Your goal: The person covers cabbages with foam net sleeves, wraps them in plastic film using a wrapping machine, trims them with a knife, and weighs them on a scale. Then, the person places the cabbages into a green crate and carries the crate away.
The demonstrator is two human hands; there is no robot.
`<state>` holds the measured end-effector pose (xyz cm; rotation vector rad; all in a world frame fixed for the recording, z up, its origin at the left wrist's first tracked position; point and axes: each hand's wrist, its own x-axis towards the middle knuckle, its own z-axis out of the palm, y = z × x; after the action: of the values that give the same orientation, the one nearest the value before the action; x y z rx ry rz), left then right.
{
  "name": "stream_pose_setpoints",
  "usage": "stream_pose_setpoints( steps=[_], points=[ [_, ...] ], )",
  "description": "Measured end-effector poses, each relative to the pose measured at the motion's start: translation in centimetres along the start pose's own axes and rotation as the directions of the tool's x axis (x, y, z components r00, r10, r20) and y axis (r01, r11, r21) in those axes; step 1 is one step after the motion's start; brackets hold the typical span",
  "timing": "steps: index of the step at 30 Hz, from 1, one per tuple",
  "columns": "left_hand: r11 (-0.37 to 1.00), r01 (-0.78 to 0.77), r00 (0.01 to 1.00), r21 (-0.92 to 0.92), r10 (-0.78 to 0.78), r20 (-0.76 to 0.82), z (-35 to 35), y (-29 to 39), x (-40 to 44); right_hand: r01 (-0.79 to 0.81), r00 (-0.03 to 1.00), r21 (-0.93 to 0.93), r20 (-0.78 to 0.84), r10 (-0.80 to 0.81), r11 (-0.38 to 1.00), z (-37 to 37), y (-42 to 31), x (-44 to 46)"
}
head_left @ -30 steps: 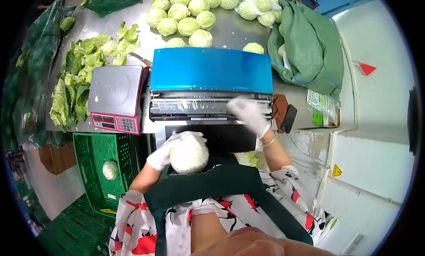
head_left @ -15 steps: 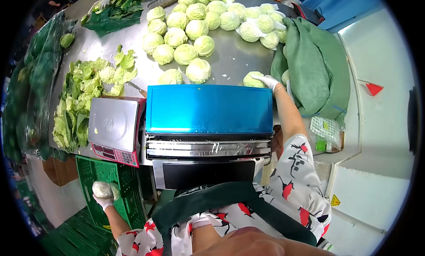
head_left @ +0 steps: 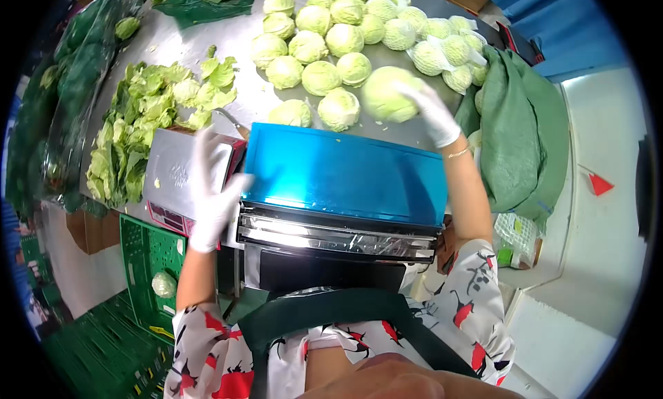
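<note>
My right hand (head_left: 434, 112), in a white glove, grips a round green cabbage (head_left: 388, 94) above the steel table, behind the blue-topped wrapping machine (head_left: 338, 171). The cabbage is slightly blurred. My left hand (head_left: 215, 195), also gloved, is raised with thumb and fingers apart and nothing in it. It hovers over the right side of the weighing scale (head_left: 181, 168), near the machine's left edge. Lower down, a cabbage in clear film (head_left: 164, 285) lies in the green crate (head_left: 131, 261).
Several loose cabbages (head_left: 321, 78) sit at the back of the table, some in white foam nets (head_left: 431, 57). Trimmed leaves (head_left: 131, 123) are heaped at left, with a knife (head_left: 233, 121) beside them. A green sack (head_left: 521, 130) stands at right.
My left hand has let go of the film-wrapped cabbage in the crate and come up over the scale. My right hand has lifted its cabbage off the table, toward the left.
</note>
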<state>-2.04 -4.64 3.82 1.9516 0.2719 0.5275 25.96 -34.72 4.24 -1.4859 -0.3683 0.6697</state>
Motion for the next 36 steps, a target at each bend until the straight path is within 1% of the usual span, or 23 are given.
stream_pose_setpoints(
  steps=[1, 2, 3, 4, 5, 7, 9, 11, 13, 14, 15, 17, 19, 21, 22, 23, 25, 27, 29, 31, 32, 33, 36],
  points=[
    [0.997, -0.008, 0.992, -0.080, 0.018, 0.121, 2.2, 0.6, 0.9, 0.075, 0.984, -0.009, 0.165, -0.072, 0.997, 4.0, -2.0, -0.6],
    [0.991, -0.038, 0.986, -0.125, 0.057, 0.157, 4.2, 1.5, 1.7, 0.110, 0.967, 0.022, 0.228, -0.112, 0.994, 6.8, -0.8, -0.1],
    [0.983, -0.067, 0.977, -0.169, 0.099, 0.190, 5.2, 2.0, 2.3, 0.114, 0.989, -0.066, 0.106, -0.107, 0.991, 10.3, -0.3, -1.2],
    [0.977, -0.023, 0.979, -0.210, 0.065, 0.194, 5.3, 1.3, 2.6, 0.146, 0.978, -0.235, 0.180, -0.105, 0.961, 12.4, 0.3, -1.3],
    [0.968, 0.020, 0.979, -0.249, 0.032, 0.201, 5.3, 0.6, 2.6, 0.104, 0.965, -0.094, 0.251, -0.077, 0.990, 14.6, 0.6, -1.9],
    [0.890, 0.125, 0.985, -0.438, -0.060, 0.160, 2.2, -0.6, 2.3, -0.124, 0.918, -0.033, 0.376, 0.127, 0.992, 16.3, -0.1, -2.3],
    [0.963, 0.109, 0.994, -0.247, -0.110, 0.010, -1.2, -3.7, 0.6, -0.107, 0.923, -0.188, 0.345, 0.167, 0.976, 15.7, -0.4, -1.1],
    [0.915, 0.190, 0.939, -0.356, -0.276, -0.207, -4.5, -8.3, -0.9, 0.041, 0.976, -0.298, 0.217, 0.026, 0.954, 13.8, 4.1, 3.0],
    [0.945, 0.213, 0.886, -0.249, -0.294, -0.358, -8.1, -11.3, -1.9, -0.023, 0.994, -0.357, 0.091, 0.059, 0.934, 12.8, 5.6, 6.3],
    [0.961, 0.211, 0.874, -0.181, -0.268, -0.405, -9.4, -12.5, -2.4, -0.004, 0.998, -0.470, 0.057, 0.035, 0.883, 12.2, 7.6, 8.6],
    [0.967, 0.255, 0.867, 0.024, -0.217, -0.449, -11.3, -16.7, -3.5, 0.018, 0.999, -0.575, 0.036, 0.004, 0.818, 12.1, 8.9, 10.5],
    [0.952, 0.293, 0.880, 0.086, -0.233, -0.414, -12.7, -18.6, -4.4, -0.004, 0.998, -0.594, 0.053, 0.044, 0.805, 13.7, 8.7, 12.6],
    [0.926, 0.349, 0.893, 0.140, -0.284, -0.349, -14.2, -18.5, -4.8, 0.072, 0.995, -0.815, 0.017, -0.100, 0.575, 15.0, 10.0, 15.7],
    [0.860, 0.397, 0.884, 0.322, -0.263, -0.387, -14.7, -17.5, -5.5, 0.103, 0.991, -0.860, 0.043, -0.130, 0.499, 16.8, 10.3, 18.3],
    [0.892, 0.390, 0.871, 0.229, -0.277, -0.406, -15.2, -16.8, -6.0, 0.075, 0.995, -0.881, 0.038, -0.089, 0.466, 17.5, 10.1, 19.3],
    [0.915, 0.379, 0.858, 0.134, -0.293, -0.422, -15.8, -16.0, -6.6, 0.117, 0.985, -0.889, 0.048, -0.164, 0.442, 18.1, 10.9, 20.3],
    [0.929, 0.348, 0.790, 0.126, -0.218, -0.574, -18.0, -15.5, -8.5, 0.163, 0.962, -0.932, 0.078, -0.261, 0.323, 18.2, 13.4, 23.7],
    [0.889, 0.439, 0.683, 0.128, -0.238, -0.691, -20.0, -12.7, -10.3, 0.067, 0.985, -0.978, 0.034, -0.167, 0.196, 19.8, 13.2, 25.1],
    [0.885, 0.448, 0.607, 0.127, -0.197, -0.770, -22.5, -12.8, -12.9, 0.080, 0.970, -0.997, 0.079, -0.229, -0.007, 18.9, 17.1, 27.9],
    [0.898, 0.437, 0.537, 0.060, -0.206, -0.818, -24.2, -12.2, -14.4, 0.042, 0.994, -0.968, 0.066, -0.089, -0.247, 21.0, 15.1, 26.5],
    [0.903, 0.425, 0.520, 0.059, -0.190, -0.833, -24.8, -11.7, -14.5, 0.067, 0.985, -0.936, 0.117, -0.125, -0.345, 21.2, 15.7, 26.3],
    [0.905, 0.422, 0.510, 0.058, -0.184, -0.841, -24.9, -11.3, -14.5, 0.080, 0.982, -0.932, 0.135, -0.134, -0.354, 21.4, 16.3, 26.7],
    [0.923, 0.379, 0.589, 0.071, -0.181, -0.788, -24.1, -10.7, -13.2, 0.109, 0.964, -0.924, 0.189, -0.189, -0.365, 21.3, 17.1, 27.3]
  ],
)
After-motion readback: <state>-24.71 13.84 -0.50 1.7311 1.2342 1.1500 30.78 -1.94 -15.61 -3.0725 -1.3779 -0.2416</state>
